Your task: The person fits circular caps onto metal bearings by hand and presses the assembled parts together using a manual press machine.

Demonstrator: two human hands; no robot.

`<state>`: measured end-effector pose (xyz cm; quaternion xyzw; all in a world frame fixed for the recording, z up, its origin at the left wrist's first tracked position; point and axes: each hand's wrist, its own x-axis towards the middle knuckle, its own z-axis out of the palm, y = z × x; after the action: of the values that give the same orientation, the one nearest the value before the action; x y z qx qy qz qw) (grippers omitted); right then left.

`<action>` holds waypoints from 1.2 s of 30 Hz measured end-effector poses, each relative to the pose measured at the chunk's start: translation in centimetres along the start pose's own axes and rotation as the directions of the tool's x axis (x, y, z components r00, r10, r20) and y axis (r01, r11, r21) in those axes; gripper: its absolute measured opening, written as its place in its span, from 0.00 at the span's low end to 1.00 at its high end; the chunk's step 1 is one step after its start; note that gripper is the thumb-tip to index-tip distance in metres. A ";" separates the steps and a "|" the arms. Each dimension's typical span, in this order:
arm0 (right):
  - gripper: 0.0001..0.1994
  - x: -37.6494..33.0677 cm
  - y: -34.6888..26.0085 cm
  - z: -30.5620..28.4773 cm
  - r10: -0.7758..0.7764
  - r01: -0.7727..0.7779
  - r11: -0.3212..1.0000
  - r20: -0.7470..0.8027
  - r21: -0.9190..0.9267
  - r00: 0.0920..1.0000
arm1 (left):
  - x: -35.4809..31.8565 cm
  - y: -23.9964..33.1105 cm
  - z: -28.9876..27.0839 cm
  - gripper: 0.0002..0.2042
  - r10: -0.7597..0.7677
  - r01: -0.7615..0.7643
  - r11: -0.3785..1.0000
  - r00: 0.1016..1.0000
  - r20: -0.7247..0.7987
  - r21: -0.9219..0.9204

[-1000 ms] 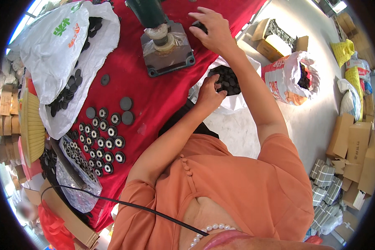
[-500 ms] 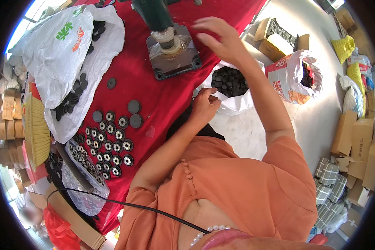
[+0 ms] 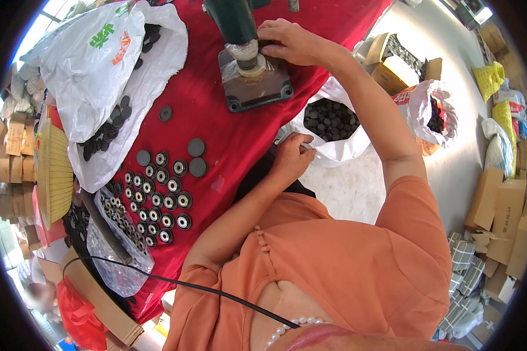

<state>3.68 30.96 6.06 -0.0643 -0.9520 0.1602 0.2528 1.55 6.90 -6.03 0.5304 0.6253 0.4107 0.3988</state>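
My right hand (image 3: 291, 42) is at the right side of a dark green press (image 3: 233, 20), fingers bent in against its column. The column hides the fingertips and anything in them. Below the column, a plastic-wrapped ram and a pale ring (image 3: 252, 69) sit over the dark metal base plate (image 3: 257, 93). My left hand (image 3: 293, 157) is low by the table edge, fingers curled in a pinch; what it holds, if anything, cannot be made out. Nearest to it is a white sack (image 3: 357, 145) of small black discs (image 3: 331, 120).
On the red cloth (image 3: 216, 134) stand several black-rimmed bearings (image 3: 168, 202) and loose black discs (image 3: 197, 147). Left lie a white bag (image 3: 82, 76) spilling discs, a clear bag (image 3: 114, 275) of metal parts and a yellow basket (image 3: 55, 175). Cartons (image 3: 503, 216) line the right; a black cable (image 3: 187, 285) crosses in front.
My right hand has moved left to the press column, and its spread fingers have bent in. The left hand stays by the table edge, slightly lower. The whole view has shifted a little.
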 end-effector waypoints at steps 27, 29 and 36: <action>0.25 -3.2 -7.1 1.3 0.357 -0.184 0.907 -0.460 0.379 0.813 | -3.6 9.5 -8.2 0.13 0.246 -0.263 0.955 0.961 -0.128 -0.137; 0.30 -0.6 -8.2 1.2 0.435 -0.211 0.827 -0.356 0.521 0.827 | -4.7 10.2 -11.0 0.11 0.251 -0.269 0.963 0.932 -0.261 -0.033; 0.21 3.8 -9.9 2.7 0.607 -0.181 0.541 -0.232 0.822 0.760 | -11.2 9.3 -14.8 0.08 0.149 -0.248 0.956 0.871 -0.467 -0.158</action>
<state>-1.38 21.68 8.90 -0.2124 -0.6532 0.5753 0.4442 -7.79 -4.63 8.47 0.4367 0.5946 0.6259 0.2531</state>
